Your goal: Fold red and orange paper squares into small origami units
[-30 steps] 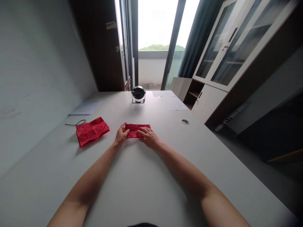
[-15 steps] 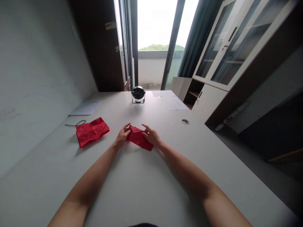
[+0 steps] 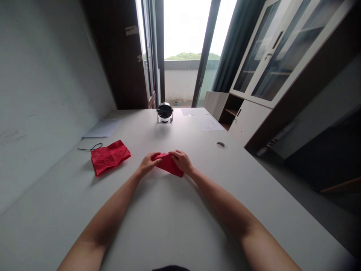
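Note:
Between my two hands is a folded piece of red paper (image 3: 168, 165), just above the white table (image 3: 169, 218). My left hand (image 3: 148, 163) grips its left end, thumb on the near face and fingers along the top edge. On the other side my right hand (image 3: 182, 161) is closed on the right part, with the fingers curled over the upper edge. The fingertips behind the paper are hidden. Off to the left lies a stack of creased red paper (image 3: 110, 157), apart from both hands.
A black cord loop (image 3: 96, 146) lies beside the red stack. White sheets (image 3: 103, 128) rest by the left wall, more sheets (image 3: 210, 123) at the back right. A round metal-framed device (image 3: 165, 113) stands at the far edge. A ringed hole (image 3: 220, 145) is at the right.
The fingers of my right hand have come down from a raised position onto the paper's top edge. My left fingers have curled further over, and the paper has tilted slightly.

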Demonstrator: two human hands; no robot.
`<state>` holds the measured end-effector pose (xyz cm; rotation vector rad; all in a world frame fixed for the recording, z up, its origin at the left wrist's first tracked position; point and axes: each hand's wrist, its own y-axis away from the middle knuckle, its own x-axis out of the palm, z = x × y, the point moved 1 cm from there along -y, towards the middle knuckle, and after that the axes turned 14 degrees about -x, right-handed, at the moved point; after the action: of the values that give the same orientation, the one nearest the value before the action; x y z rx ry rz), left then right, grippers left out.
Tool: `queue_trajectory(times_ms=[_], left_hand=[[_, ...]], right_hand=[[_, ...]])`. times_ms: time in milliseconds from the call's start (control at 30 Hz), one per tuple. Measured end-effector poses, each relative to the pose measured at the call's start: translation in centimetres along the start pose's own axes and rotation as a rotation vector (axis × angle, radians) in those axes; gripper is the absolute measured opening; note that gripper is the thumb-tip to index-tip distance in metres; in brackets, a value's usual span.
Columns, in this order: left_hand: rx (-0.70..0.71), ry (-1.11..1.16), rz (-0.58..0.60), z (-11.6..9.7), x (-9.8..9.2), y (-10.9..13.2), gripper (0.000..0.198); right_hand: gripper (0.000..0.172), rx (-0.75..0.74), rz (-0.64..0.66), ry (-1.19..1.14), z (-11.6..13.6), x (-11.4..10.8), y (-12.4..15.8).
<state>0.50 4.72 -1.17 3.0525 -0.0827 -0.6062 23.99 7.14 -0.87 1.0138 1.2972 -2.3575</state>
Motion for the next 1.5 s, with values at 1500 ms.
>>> queue_trajectory(times_ms=[1500], left_hand=[[-0.073,0.446,-0.133,0.4,1.0,-0.4,0.040]], right_hand=[[0.027,0.213,0.078,-0.355,0.5,1.1,0.1]])
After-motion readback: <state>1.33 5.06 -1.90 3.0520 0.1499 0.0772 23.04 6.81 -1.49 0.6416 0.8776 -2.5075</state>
